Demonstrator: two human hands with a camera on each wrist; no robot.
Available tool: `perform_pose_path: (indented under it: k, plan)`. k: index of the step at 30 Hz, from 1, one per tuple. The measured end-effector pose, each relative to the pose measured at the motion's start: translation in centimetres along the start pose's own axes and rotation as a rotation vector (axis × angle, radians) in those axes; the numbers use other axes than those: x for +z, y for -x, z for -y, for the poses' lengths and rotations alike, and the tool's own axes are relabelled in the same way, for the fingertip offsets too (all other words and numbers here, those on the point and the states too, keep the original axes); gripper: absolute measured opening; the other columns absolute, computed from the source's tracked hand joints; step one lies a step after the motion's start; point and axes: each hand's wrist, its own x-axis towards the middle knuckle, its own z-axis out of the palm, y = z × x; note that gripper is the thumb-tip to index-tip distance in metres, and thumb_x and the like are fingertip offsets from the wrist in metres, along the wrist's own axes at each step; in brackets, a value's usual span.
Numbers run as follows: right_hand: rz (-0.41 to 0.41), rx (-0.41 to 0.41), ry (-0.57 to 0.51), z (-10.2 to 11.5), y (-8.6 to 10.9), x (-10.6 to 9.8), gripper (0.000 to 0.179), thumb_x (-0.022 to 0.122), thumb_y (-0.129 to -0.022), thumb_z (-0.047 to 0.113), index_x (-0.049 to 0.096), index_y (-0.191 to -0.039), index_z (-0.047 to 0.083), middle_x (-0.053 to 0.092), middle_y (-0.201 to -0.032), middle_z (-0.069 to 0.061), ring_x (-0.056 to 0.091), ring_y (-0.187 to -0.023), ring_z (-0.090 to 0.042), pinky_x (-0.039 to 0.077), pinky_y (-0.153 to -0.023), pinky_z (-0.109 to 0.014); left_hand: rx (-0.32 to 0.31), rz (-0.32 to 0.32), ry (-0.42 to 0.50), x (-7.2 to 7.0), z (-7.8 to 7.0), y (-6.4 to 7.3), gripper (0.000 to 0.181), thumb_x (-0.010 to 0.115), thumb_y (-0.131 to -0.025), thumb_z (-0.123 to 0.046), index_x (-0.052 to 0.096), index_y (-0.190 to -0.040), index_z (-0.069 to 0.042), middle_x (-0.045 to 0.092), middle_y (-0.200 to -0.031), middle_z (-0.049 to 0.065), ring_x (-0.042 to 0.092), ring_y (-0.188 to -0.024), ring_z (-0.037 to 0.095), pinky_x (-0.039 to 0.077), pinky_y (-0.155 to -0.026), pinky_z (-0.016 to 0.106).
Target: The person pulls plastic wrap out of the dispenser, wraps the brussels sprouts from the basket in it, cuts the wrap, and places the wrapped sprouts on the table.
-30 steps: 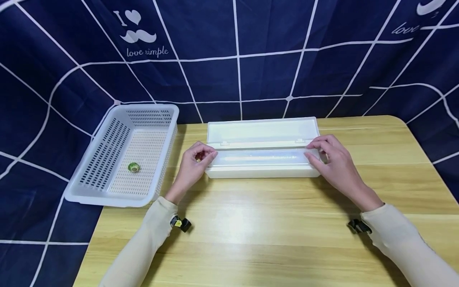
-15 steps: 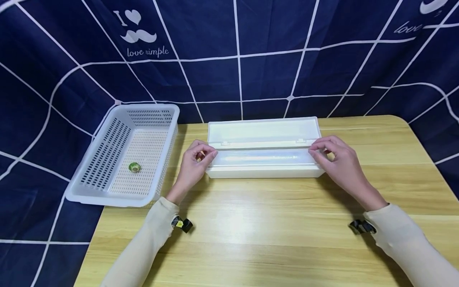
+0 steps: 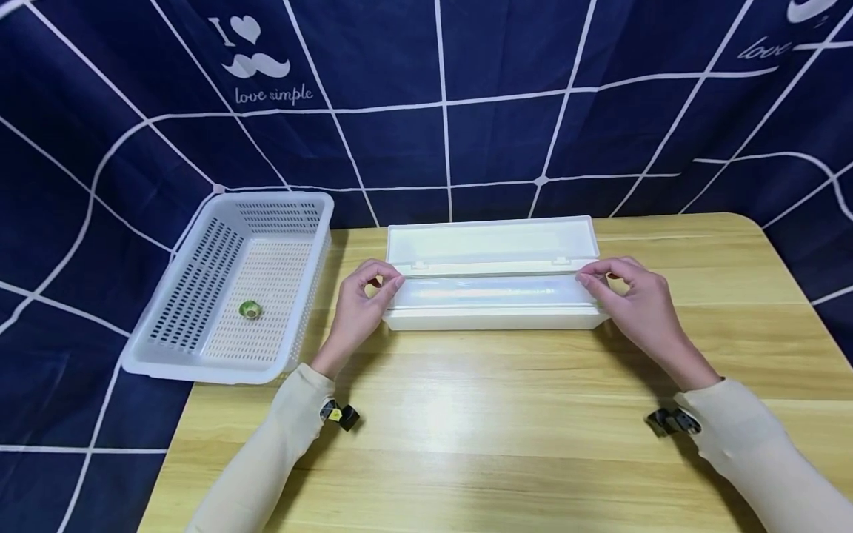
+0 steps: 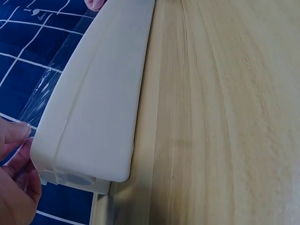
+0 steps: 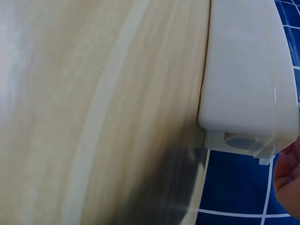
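A long white cling film dispenser [image 3: 493, 320] lies on the table, its lid [image 3: 493, 240] tipped back. Clear cling film [image 4: 42, 91] stretches in creases above the box, as the left wrist view shows. At the box's left end, the thumb and fingertips of my left hand [image 3: 358, 303] pinch the film's edge. My right hand [image 3: 636, 307] pinches thumb to fingers at the opposite end, by the film's right corner. In the right wrist view only part of that hand [image 5: 289, 176] shows, and its fingertips are hidden behind the box.
To the left stands a white perforated basket [image 3: 200, 370] with a small green round vegetable [image 3: 250, 310], pale at its end, on its floor. A dark blue gridded cloth [image 3: 506, 141] hangs behind the wooden table [image 3: 453, 459].
My right hand has shifted slightly right, and its thumb and fingers have come together from a wider grip. The left hand stays almost in place. Box and basket look unmoved.
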Motion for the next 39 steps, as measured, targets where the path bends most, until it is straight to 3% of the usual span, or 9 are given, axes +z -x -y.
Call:
perform_pose_path:
  k: [6, 13, 23, 32, 39]
  plan:
    - [0.016, 0.09, -0.059, 0.09, -0.26, -0.11, 0.021, 0.08, -0.104, 0.023, 0.081, -0.114, 0.005, 0.076, -0.108, 0.002, 0.062, -0.098, -0.004, 0.043, -0.085, -0.015, -0.009, 0.0, 0.02, -0.09, -0.04, -0.04, 0.005, 0.076, -0.1, 0.004, 0.075, -0.095, 0.003, 0.072, -0.1, 0.017, 0.059, -0.091, 0.022, 0.048, -0.085, 0.039]
    - [-0.012, 0.099, -0.084, -0.2, -0.63, -0.12, 0.021, 0.079, -0.104, 0.02, 0.081, -0.114, 0.002, 0.076, -0.102, 0.009, 0.06, -0.095, -0.007, 0.044, -0.081, -0.016, -0.017, 0.014, 0.046, -0.09, 0.27, -0.41, 0.017, 0.074, -0.099, 0.005, 0.076, -0.093, -0.011, 0.073, -0.095, 0.014, 0.063, -0.089, 0.024, 0.051, -0.085, 0.038]
    - [-0.044, 0.088, -0.122, 0.43, -0.84, 0.33, 0.018, 0.077, -0.106, 0.019, 0.079, -0.113, 0.002, 0.076, -0.111, -0.006, 0.062, -0.1, -0.009, 0.046, -0.084, -0.017, -0.005, 0.015, 0.069, -0.13, 0.21, -0.63, 0.011, 0.073, -0.1, 0.006, 0.074, -0.094, -0.003, 0.073, -0.095, 0.016, 0.062, -0.089, 0.022, 0.05, -0.084, 0.032]
    - [-0.069, 0.069, -0.146, 0.42, -0.91, 0.41, 0.017, 0.076, -0.105, 0.013, 0.077, -0.113, -0.002, 0.077, -0.106, 0.0, 0.065, -0.089, -0.007, 0.049, -0.072, -0.013, 0.015, 0.023, 0.091, -0.09, 0.02, -0.76, 0.004, 0.071, -0.101, 0.009, 0.07, -0.097, 0.009, 0.071, -0.096, 0.021, 0.063, -0.09, 0.019, 0.051, -0.085, 0.03]
    - [-0.069, 0.05, -0.187, 0.47, -0.81, 0.64, 0.016, 0.073, -0.107, 0.011, 0.074, -0.114, -0.003, 0.075, -0.106, -0.001, 0.061, -0.087, -0.009, 0.046, -0.068, -0.015, 0.033, 0.025, 0.116, 0.07, -0.18, -0.61, 0.004, 0.067, -0.102, 0.011, 0.068, -0.098, 0.009, 0.069, -0.097, 0.022, 0.064, -0.091, 0.019, 0.053, -0.086, 0.027]
